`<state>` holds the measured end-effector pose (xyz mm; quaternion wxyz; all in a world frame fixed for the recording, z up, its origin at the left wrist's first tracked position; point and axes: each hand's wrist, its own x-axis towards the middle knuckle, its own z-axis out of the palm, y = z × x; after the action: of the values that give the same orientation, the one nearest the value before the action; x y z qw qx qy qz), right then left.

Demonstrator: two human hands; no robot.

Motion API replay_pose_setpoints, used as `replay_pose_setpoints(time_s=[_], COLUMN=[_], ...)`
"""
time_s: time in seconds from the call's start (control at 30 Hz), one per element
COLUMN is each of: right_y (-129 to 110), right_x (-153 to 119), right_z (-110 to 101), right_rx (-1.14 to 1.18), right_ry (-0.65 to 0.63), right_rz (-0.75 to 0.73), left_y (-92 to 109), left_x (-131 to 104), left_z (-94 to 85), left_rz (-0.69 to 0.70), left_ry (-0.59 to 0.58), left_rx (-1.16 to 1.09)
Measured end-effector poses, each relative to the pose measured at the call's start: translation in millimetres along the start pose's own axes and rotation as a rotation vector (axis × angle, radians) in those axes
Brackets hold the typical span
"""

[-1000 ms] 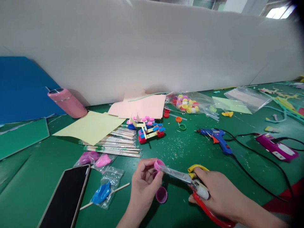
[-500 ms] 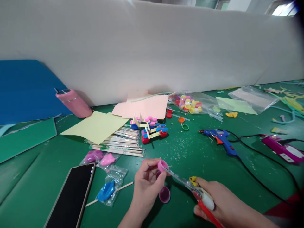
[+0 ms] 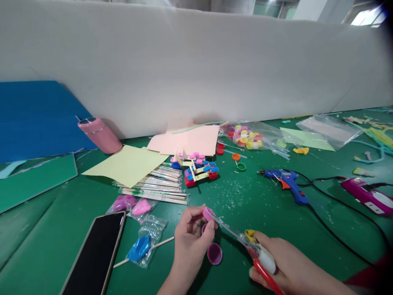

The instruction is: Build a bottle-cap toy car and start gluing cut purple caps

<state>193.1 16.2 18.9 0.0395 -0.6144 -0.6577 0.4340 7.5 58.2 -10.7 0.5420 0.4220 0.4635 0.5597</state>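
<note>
Between the thumb and fingers of my left hand (image 3: pixel 193 237) is a pink bottle cap (image 3: pixel 208 214), its open side facing right. My right hand (image 3: pixel 279 258) is closed round a tool with red and white handles (image 3: pixel 265 260). The tool's long thin metal end (image 3: pixel 229 230) reaches left to the rim of the pink cap. A yellow piece (image 3: pixel 249 234) shows at my right fingertips. Below my left hand a purple cap (image 3: pixel 214 254) lies on the green table, and another purple cap is partly hidden behind the left thumb.
Beyond the hands stand small cap-wheeled models (image 3: pixel 201 170). A blue glue gun (image 3: pixel 287 182) with a black cord lies right. Left are a phone (image 3: pixel 95 254), bagged sticks (image 3: pixel 156 186), blue clay (image 3: pixel 139 248) and yellow paper (image 3: pixel 125 164). A bag of caps (image 3: pixel 245 137) lies behind.
The view has shifted slightly, so table items appear a little further right and lower. Both hands keep their grips, and the metal end stays at the pink cap.
</note>
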Motion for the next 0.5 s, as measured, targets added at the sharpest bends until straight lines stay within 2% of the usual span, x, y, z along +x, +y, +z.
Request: replay_pose_setpoints(time_s=[0.1, 0.27, 0.33, 0.5], right_y=[3.7, 5.9, 4.5, 3.1], right_x=[2.2, 6.2, 7.1, 7.4], right_z=[3.5, 7.7, 8.2, 8.9], right_rx=[-0.121, -0.157, -0.129, 0.107], right_ry=[0.086, 0.151, 0.133, -0.027], right_rz=[0.018, 0.017, 0.013, -0.032], left_y=[-0.8, -2.1, -2.2, -3.9], left_x=[0.4, 0.0, -0.3, -0.6], left_z=[-0.8, -0.1, -0.3, -2.6], left_rz=[0.008, 0.017, 0.012, 0.051], left_ry=[-0.003, 0.015, 0.014, 0.067], left_rx=[0.0, 0.006, 0.011, 0.082])
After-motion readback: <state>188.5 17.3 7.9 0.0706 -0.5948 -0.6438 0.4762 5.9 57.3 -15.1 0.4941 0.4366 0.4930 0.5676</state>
